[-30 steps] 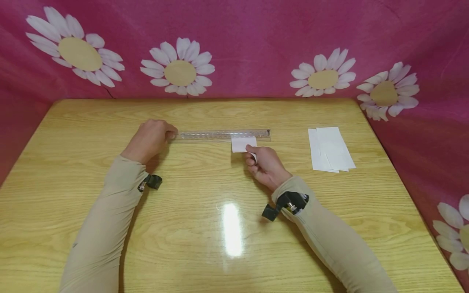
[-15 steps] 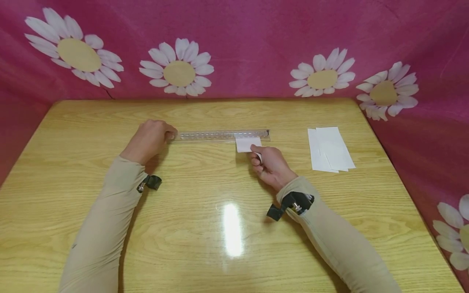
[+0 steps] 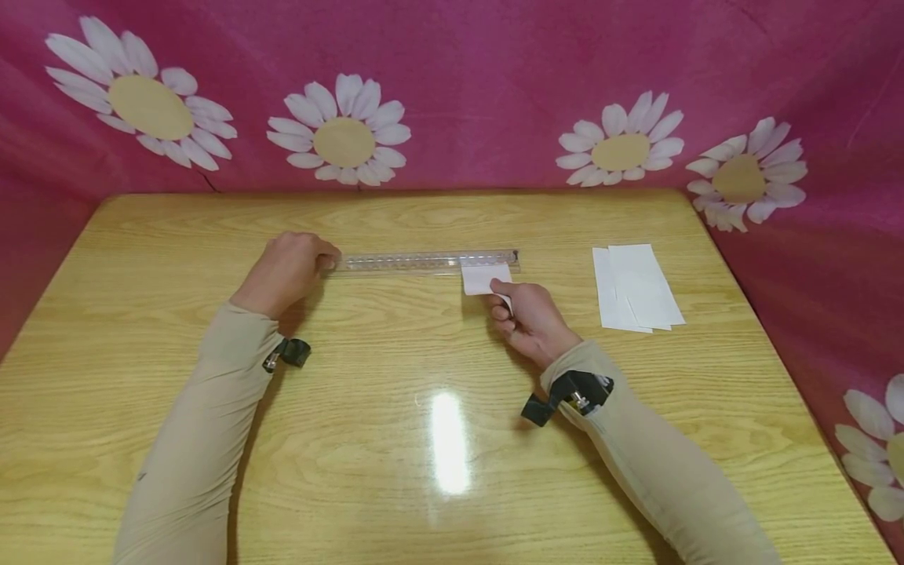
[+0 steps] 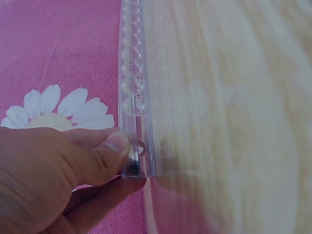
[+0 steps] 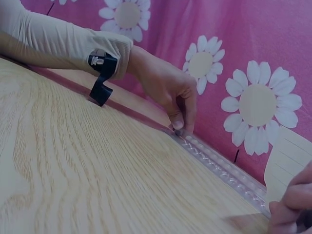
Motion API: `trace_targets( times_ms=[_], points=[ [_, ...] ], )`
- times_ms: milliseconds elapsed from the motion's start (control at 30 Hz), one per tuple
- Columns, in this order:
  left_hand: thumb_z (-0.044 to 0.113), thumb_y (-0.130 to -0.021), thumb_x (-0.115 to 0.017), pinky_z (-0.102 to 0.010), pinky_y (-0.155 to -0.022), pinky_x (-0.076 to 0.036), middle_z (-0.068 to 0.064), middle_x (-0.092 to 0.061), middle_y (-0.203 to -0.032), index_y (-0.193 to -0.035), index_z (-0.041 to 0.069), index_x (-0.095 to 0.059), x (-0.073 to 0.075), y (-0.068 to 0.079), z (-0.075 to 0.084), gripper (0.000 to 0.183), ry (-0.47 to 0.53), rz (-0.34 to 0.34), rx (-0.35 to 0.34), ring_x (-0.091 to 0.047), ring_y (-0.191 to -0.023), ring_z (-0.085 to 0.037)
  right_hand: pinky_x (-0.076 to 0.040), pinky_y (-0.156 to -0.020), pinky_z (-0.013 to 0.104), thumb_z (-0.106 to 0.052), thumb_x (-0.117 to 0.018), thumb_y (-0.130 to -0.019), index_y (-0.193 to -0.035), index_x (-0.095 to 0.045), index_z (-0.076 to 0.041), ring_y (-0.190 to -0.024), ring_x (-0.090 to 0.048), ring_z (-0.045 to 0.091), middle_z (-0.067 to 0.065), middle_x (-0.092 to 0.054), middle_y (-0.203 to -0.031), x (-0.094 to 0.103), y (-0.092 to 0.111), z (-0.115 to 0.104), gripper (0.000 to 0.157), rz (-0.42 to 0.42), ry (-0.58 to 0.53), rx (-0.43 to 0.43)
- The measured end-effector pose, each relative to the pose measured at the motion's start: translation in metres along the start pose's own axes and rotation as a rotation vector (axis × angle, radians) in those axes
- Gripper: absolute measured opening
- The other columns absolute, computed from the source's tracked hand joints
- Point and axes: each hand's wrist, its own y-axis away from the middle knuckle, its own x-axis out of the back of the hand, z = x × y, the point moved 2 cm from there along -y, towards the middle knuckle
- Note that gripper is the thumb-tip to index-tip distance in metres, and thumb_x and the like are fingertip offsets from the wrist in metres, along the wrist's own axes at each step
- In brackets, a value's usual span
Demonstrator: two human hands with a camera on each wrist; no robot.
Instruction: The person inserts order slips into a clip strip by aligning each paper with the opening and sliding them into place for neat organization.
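Observation:
A long clear plastic strip (image 3: 402,263), ruler-like with a row of round bumps, lies crosswise on the table. My left hand (image 3: 286,271) pinches its left end; in the left wrist view the thumb (image 4: 117,144) sits on top, fingers below. My right hand (image 3: 533,318) holds a small piece of white paper (image 3: 483,280) between thumb and curled fingers. The paper's far edge meets the strip near its right end; whether it lies over or under the strip I cannot tell. Faint lines mark the paper (image 5: 290,156) in the right wrist view, where that hand is partly cut off.
Several white paper sheets (image 3: 643,286) lie overlapped on the right of the wooden table (image 3: 367,424). A pink cloth (image 3: 480,86) with large daisies hangs behind the table and along its sides. Glare brightens the table's middle.
My right hand has slid slowly to the right along the strip, taking the paper with it. My left hand has stayed on the strip's left end, and the strip has hardly shifted.

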Motion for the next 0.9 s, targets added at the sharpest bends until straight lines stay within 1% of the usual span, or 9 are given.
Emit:
trace_targets(
  times_ms=[233, 400, 500, 900],
  points=[
    [-0.011, -0.094, -0.060, -0.052, -0.096, -0.057, -0.022, -0.076, -0.113, -0.111, -0.002, -0.078, 0.001, 0.001, 0.001, 0.027, 0.000, -0.005, 0.007, -0.070, -0.102, -0.035, -0.028, -0.042, 0.015, -0.016, -0.043, -0.110, -0.117, -0.038, -0.011, -0.052, -0.039, 0.004, -0.003, -0.048, -0.067, 0.003, 0.000, 0.000, 0.010, 0.004, 0.009, -0.002],
    [-0.011, -0.093, -0.061, -0.053, -0.098, -0.057, -0.023, -0.076, -0.115, -0.113, -0.002, -0.078, 0.001, 0.001, 0.001, 0.027, -0.001, -0.010, 0.008, -0.071, -0.105, -0.037, -0.029, -0.042, 0.015, -0.016, -0.043, -0.110, -0.120, -0.036, -0.010, -0.050, -0.040, 0.004, -0.004, -0.049, -0.066, 0.005, 0.000, -0.001, 0.013, 0.007, 0.005, -0.005],
    [-0.010, -0.093, -0.062, -0.053, -0.099, -0.057, -0.023, -0.076, -0.115, -0.114, -0.002, -0.077, 0.000, 0.001, 0.000, 0.027, -0.001, -0.012, 0.012, -0.071, -0.107, -0.037, -0.028, -0.042, 0.015, -0.016, -0.043, -0.110, -0.119, -0.036, -0.010, -0.049, -0.040, 0.004, -0.004, -0.049, -0.065, 0.007, 0.000, -0.001, 0.013, 0.015, 0.007, -0.002],
    [-0.010, -0.093, -0.062, -0.053, -0.097, -0.057, -0.022, -0.077, -0.113, -0.111, -0.001, -0.078, 0.000, 0.000, 0.000, 0.026, 0.003, -0.003, 0.006, -0.071, -0.104, -0.036, -0.028, -0.041, 0.015, -0.016, -0.044, -0.110, -0.113, -0.039, -0.010, -0.049, -0.040, 0.004, -0.004, -0.050, -0.064, 0.011, 0.001, -0.003, 0.009, 0.022, 0.031, 0.009]
  ],
)
